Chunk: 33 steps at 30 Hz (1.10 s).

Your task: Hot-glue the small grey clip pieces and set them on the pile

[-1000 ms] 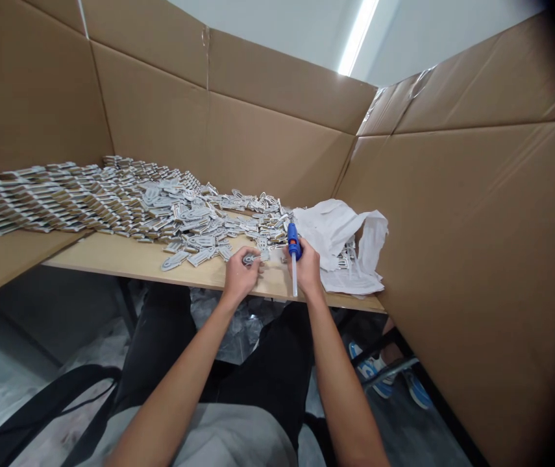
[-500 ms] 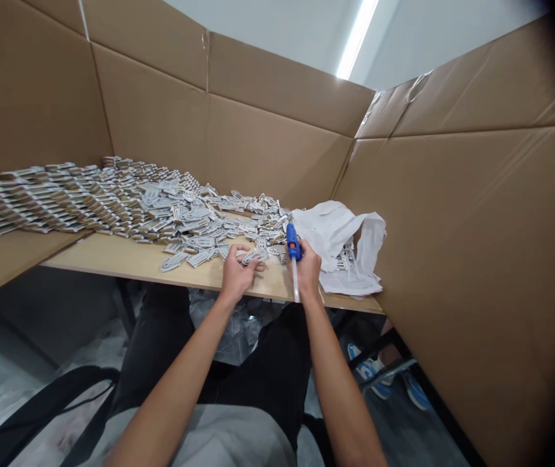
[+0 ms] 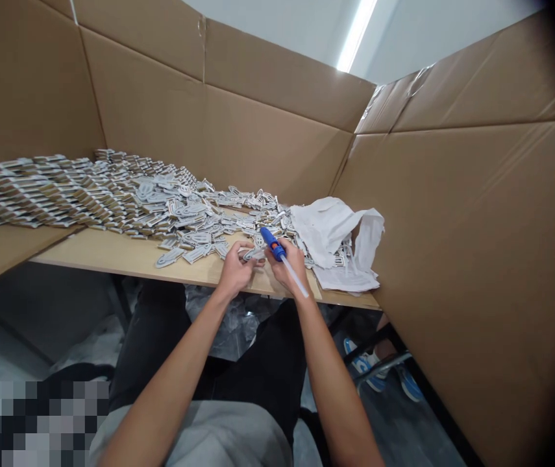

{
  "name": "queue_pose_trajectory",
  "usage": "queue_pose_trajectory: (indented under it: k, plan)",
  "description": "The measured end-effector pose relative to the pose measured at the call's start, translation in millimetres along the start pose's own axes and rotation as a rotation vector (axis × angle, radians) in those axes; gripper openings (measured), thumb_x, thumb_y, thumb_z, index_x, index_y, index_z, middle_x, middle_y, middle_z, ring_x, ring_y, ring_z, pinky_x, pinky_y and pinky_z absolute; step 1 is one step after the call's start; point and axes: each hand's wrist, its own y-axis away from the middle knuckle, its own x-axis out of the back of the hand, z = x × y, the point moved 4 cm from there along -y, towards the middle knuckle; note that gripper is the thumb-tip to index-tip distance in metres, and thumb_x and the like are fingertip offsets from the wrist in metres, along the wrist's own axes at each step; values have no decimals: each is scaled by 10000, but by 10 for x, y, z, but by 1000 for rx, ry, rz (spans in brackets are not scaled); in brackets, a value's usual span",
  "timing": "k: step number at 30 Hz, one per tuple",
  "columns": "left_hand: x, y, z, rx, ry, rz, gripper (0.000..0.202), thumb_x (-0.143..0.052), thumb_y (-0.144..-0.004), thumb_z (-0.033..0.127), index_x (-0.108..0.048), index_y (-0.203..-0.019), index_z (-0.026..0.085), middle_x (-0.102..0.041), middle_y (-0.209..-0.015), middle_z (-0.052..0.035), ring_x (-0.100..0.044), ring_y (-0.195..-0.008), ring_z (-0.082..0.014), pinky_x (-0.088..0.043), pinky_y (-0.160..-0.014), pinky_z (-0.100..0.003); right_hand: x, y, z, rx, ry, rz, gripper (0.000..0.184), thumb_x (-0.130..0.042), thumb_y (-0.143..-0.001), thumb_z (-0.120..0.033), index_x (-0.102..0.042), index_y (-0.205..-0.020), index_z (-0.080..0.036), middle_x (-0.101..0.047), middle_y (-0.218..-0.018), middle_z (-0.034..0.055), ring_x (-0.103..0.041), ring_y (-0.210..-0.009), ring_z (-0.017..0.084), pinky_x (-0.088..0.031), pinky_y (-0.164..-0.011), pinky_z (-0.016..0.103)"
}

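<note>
In my right hand (image 3: 289,267) is a blue glue gun (image 3: 273,244), with a pale glue stick (image 3: 295,276) poking out of its back end toward my wrist. Its front end tilts left, over my left hand (image 3: 235,269). Between the fingers of that left hand I hold a small grey-white flat piece (image 3: 254,255) with a cut-out pattern. Whether the nozzle touches the piece is hidden. Just beyond both hands lies a loose heap of similar flat pieces (image 3: 199,220) on the wooden tabletop (image 3: 111,255).
Rows of stacked pieces (image 3: 28,194) fill the left side. A crumpled white bag (image 3: 323,227) lies at the right, with pieces inside. Tall cardboard walls (image 3: 277,143) enclose the back and sides. Another person's blue-and-white shoes (image 3: 372,370) show below at right.
My right hand has moved left toward my left hand, and the glue gun has swung from nearly upright in view to tilting left over the held piece.
</note>
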Motion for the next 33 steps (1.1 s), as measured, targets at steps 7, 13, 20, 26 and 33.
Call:
queue_pose_trajectory:
  k: [7,13,20,26,33]
  plan:
    - [-5,12,13,0,-3,-13,503,-852,-706,402,-513,-1018,198,-711,-808,-20,-726,-618,-181,-595,-573,-282,-47,6,15,17,5,-5,88,-584,-813,-308,-565,-830,-225,-621,-745,5,-503,-636,174,-369,-650,256]
    - [4,4,-4,-23,-11,24,505,-848,-694,433,-510,-987,199,-709,-725,1,-704,-551,-169,-560,-521,-242,-109,-3,29,23,64,-29,54,-556,-777,-255,-516,-800,-229,-617,-746,18,-513,-657,184,-365,-652,261]
    - [10,-10,-28,-10,14,81,485,-833,-705,398,-485,-983,207,-721,-714,-6,-727,-591,-199,-583,-549,-284,-76,-16,82,78,105,69,40,-524,-813,-249,-505,-792,-220,-620,-834,49,-528,-753,195,-393,-718,281]
    - [24,-20,-9,-16,-4,106,419,-814,-734,387,-508,-953,203,-687,-655,16,-710,-557,-192,-579,-555,-294,-36,-19,179,-88,-91,-36,282,-730,-766,-445,-610,-866,-210,-697,-841,39,-596,-718,199,-439,-700,288]
    - [25,-10,20,-42,12,67,440,-832,-704,394,-512,-939,202,-722,-737,-7,-716,-580,-184,-565,-568,-274,-9,-6,131,-110,-174,-20,308,-728,-773,-478,-623,-856,-200,-696,-821,32,-619,-725,192,-451,-714,287]
